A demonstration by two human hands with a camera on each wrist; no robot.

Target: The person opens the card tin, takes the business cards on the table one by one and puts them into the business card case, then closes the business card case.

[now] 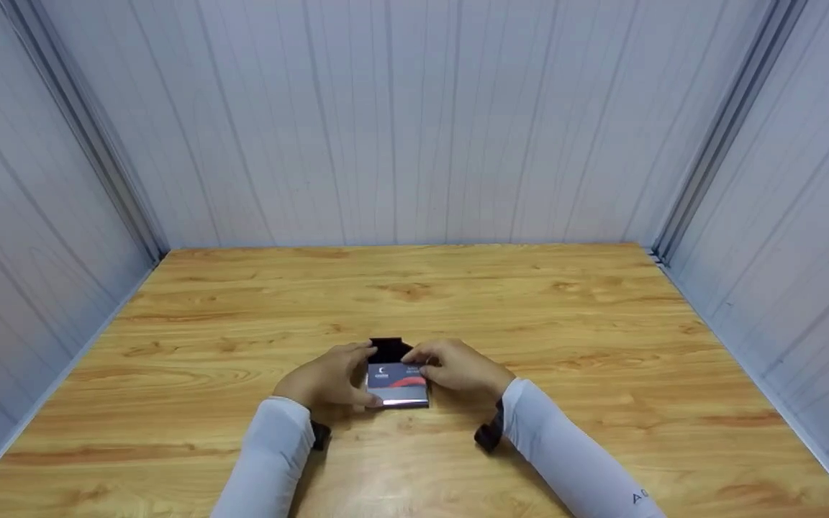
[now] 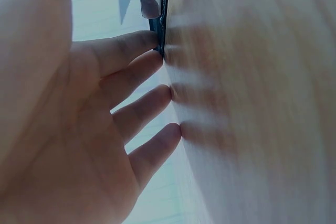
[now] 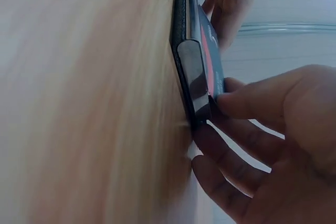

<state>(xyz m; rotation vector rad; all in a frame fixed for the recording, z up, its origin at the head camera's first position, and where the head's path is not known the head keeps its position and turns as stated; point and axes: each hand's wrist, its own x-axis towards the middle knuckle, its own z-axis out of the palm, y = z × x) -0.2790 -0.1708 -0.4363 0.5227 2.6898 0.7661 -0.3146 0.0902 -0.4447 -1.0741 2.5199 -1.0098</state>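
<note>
1. Hands are meeting over the near middle of the light wooden tabletop (image 1: 529,302), and you are working on one small thing between them: a flat dark rectangular box with a glossy grey-and-red printed top (image 1: 398,383).
2. Box is lying flat on the tabletop, with a black flap or lid part (image 1: 388,349) showing at its far edge.
3. Your left hand (image 1: 329,378) is sitting against the box's left side. In the left wrist view its fingers (image 2: 137,51) are reaching out nearly straight, the upper fingertips touching the box's dark edge (image 2: 161,9) and the lower ones pressing on the wood beside it. I cannot tell where the thumb is resting.
4. Your right hand (image 1: 461,369) is closing round the box's right side. In the right wrist view the thumb (image 3: 247,100) is pressing on the printed top (image 3: 209,51) while the curled fingers are tucking in at the box's lower edge, so the box is being pinched there.
5. White long sleeves (image 1: 270,460) are covering both your forearms, with a dark strap at each wrist.
6. Pale grey panelled walls (image 1: 414,115) are enclosing the tabletop on three sides.
</note>
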